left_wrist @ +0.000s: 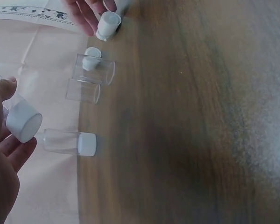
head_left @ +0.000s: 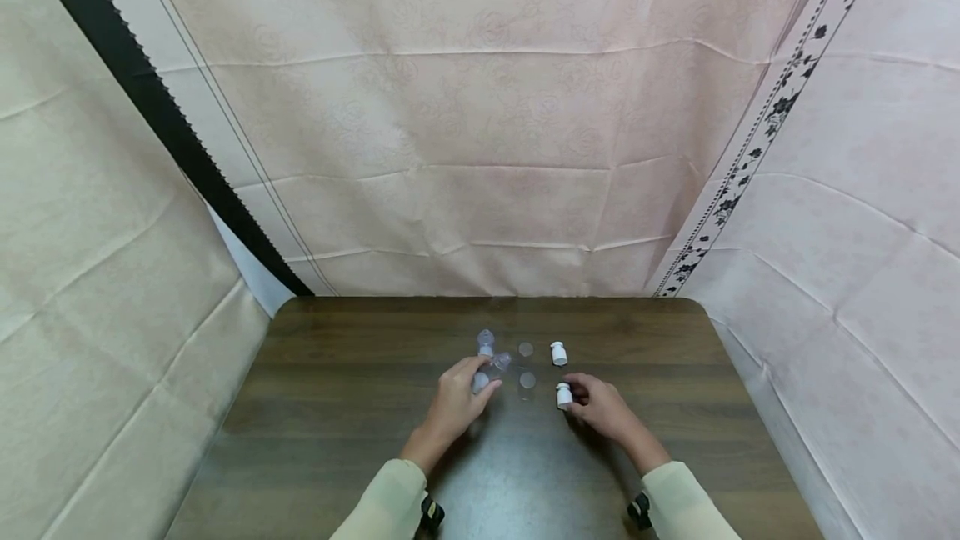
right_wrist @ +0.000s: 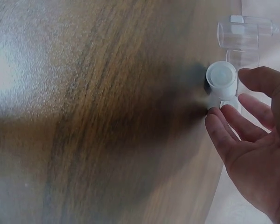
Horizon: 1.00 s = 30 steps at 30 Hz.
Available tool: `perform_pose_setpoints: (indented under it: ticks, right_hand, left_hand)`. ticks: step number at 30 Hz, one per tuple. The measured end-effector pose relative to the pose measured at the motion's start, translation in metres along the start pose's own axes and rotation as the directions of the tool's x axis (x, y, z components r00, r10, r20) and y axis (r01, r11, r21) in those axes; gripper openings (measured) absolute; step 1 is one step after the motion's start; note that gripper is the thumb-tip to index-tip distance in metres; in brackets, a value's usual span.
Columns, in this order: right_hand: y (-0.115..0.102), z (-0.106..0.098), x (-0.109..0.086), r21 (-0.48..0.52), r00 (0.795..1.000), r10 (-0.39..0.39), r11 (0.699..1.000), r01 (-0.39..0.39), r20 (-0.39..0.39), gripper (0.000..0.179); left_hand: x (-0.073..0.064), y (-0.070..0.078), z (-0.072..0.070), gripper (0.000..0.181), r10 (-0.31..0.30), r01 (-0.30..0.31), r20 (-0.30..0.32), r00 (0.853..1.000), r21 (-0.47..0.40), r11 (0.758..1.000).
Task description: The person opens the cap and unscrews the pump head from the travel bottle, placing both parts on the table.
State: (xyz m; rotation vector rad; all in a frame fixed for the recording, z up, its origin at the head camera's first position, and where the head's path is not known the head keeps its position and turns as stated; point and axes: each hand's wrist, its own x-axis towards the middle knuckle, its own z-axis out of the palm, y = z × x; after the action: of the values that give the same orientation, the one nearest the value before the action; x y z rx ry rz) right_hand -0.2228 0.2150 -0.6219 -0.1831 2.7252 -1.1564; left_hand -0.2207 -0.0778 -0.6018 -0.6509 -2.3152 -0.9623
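My left hand [head_left: 452, 402] grips a small container with a white base [left_wrist: 25, 121] and a clear upper part, tilted over the table. Just beyond it stands a similar clear container with a white base [left_wrist: 87, 144]. In the head view my right hand [head_left: 606, 409] is at the nearer of two small white cap-like pieces [head_left: 564, 397]. Its thumb and fingertips are spread loosely beside that piece, at its edge in the right wrist view. The second white piece [head_left: 558, 354] stands farther back. Between the hands are two clear cylinders, one nearer [head_left: 527, 382] and one farther [head_left: 526, 349].
All the pieces stand on a dark brown wooden table [head_left: 360, 390] with rounded far corners. Pale cloth curtains [head_left: 480, 123] hang behind it and at both sides. Dark bands [head_left: 431, 513] circle the wrists at the cuffs of light sleeves [head_left: 382, 502].
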Motion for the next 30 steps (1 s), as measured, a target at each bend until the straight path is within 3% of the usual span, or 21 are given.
perform_pose_setpoints:
  ticks: [8, 12, 17, 21, 30]
  right_hand:
    - [0.004, -0.006, -0.003, 0.015, 1.000, 0.001, 1.000, 0.000, -0.020, 0.036]
    - [0.005, -0.011, -0.005, 0.014, 1.000, 0.008, 1.000, -0.007, -0.020, 0.037]
    - [0.007, -0.014, -0.006, 0.016, 1.000, -0.007, 1.000, 0.008, -0.022, 0.037]
    - [0.008, -0.015, -0.007, 0.015, 1.000, -0.011, 1.000, 0.012, -0.024, 0.035]
    - [0.009, -0.012, -0.007, 0.018, 1.000, -0.007, 1.000, 0.007, -0.017, 0.032]
  left_hand:
    - [0.001, -0.007, 0.010, 0.037, -0.089, 0.087, -0.015, 0.996, -0.101, 0.991]
    - [-0.001, -0.006, 0.011, 0.037, -0.147, 0.142, -0.019, 0.989, -0.176, 0.974]
    - [-0.004, -0.007, 0.013, 0.036, -0.232, 0.232, 0.028, 0.972, -0.229, 0.945]
    - [-0.006, -0.008, 0.017, 0.037, -0.281, 0.288, 0.061, 0.958, -0.233, 0.929]
    - [-0.013, -0.016, 0.029, 0.037, -0.330, 0.342, 0.094, 0.939, -0.165, 0.925]
